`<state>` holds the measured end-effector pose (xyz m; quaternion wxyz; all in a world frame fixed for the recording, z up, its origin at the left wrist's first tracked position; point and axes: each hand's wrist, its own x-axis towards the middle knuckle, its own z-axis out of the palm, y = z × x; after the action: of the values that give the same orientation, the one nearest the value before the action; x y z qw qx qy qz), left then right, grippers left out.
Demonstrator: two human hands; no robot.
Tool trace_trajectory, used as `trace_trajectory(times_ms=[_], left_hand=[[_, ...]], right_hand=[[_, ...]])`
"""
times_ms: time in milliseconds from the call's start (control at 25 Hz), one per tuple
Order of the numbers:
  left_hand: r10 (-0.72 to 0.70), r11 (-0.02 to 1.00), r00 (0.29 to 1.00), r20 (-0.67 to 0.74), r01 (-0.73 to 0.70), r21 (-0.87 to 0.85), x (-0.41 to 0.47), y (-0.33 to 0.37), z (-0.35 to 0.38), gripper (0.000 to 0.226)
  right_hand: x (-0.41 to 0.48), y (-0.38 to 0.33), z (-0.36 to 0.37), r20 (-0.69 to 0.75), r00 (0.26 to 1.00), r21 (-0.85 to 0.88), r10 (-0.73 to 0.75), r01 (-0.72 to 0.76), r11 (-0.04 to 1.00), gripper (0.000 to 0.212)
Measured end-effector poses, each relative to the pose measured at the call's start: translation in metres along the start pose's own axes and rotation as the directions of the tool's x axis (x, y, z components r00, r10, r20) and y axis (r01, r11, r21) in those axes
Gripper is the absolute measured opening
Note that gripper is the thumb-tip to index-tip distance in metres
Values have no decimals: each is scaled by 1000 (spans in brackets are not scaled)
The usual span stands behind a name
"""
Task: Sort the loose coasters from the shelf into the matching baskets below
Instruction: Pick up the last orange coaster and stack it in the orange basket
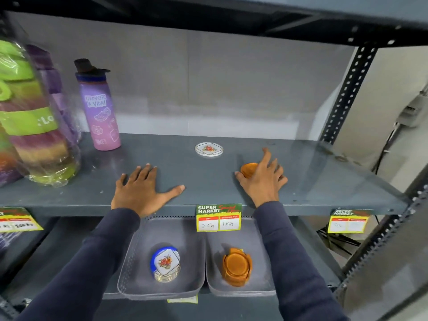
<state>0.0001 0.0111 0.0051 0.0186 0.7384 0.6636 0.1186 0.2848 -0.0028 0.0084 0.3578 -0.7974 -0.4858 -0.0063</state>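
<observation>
Shelf (208,177), front edge: tag (218,217) reading "SUPER MARKET", handwritten "35 Rs" and "18 Rs"; purple bottle (99,107) at the left rear reads "…VEITE A VIDA!", first letters blurred. Left hand (143,191) lies flat near the front edge, fingers spread, holding nothing; right hand (261,177) curls its fingers around an orange coaster (249,169), mostly hidden; a floral coaster (209,149) lies loose toward the rear. Below: left basket (139,251) holds floral stack (166,265), right basket (261,262) holds orange stack (236,267); both rear rims hidden.
</observation>
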Motion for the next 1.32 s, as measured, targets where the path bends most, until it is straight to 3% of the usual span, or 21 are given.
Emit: trace_trajectory(times_ms=[160,360,440,560,680,760,840,1000,1200,1320], left_hand=[[-2,1000,1000,9,2,-6,-1,1,-1,116],[2,1000,1000,4,-2,-3,-1,0,-1,117],[5,1000,1000,-7,-5,-3,1,-1,0,118],[6,1000,1000,-9,-6,10,2,-2,3,121],[-1,1000,1000,-5,1,18,3,-2,4,126],[-5,1000,1000,-3,5,17,3,-2,3,127],[-7,1000,1000,2,7,17,3,-1,3,126],[-3,1000,1000,-10,3,19,3,-2,4,124],[8,1000,1000,-16,-7,31,5,-4,5,125],[12,1000,1000,-22,-12,29,6,-5,7,127]], right_hand=[[3,-4,-4,11,998,114,56,-57,992,86],[-27,-15,-38,-201,957,291,-209,262,920,94],[-51,-25,-63,-361,877,293,-316,429,855,95],[-91,-41,-101,-576,697,247,-427,646,722,91],[-120,-50,-132,-683,545,203,-487,782,590,81],[-127,-50,-143,-699,507,178,-504,806,564,77],[-130,-44,-143,-672,528,172,-520,794,583,78],[-134,-21,-131,-518,658,199,-547,714,671,83],[-144,38,-99,-210,771,138,-602,633,762,62],[-151,88,-57,-42,828,72,-559,561,825,52]])
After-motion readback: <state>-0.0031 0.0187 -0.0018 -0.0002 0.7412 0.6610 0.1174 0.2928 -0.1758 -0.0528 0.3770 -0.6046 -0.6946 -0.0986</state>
